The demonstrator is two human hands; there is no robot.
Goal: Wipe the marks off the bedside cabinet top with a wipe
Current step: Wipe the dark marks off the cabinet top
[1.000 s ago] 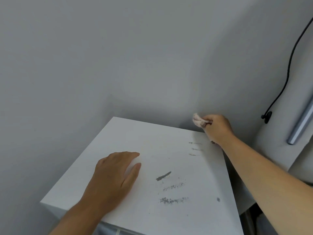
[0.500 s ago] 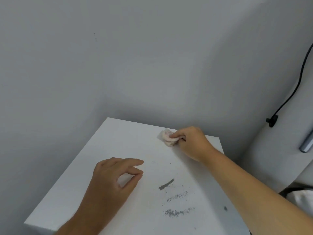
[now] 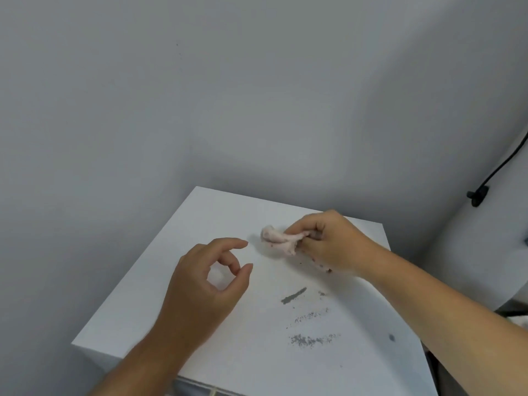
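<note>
The white bedside cabinet top fills the lower middle of the head view. My right hand grips a crumpled, pinkish, dirt-speckled wipe just above the top's far middle. Below it lie grey marks: one solid streak and two fainter smears nearer the front. A small dark spot sits near the right edge. My left hand hovers over the top's left half, holding nothing, fingers loosely curled, thumb and forefinger apart.
A grey wall rises right behind and to the left of the cabinet. A black cable with a clip runs down the white surface at the right. Something dark lies low at the right beside the cabinet.
My right hand carried the wipe from the cabinet's far right corner leftward toward the middle. The faint marks at the far right are gone. My left hand lifted off the top and curled.
</note>
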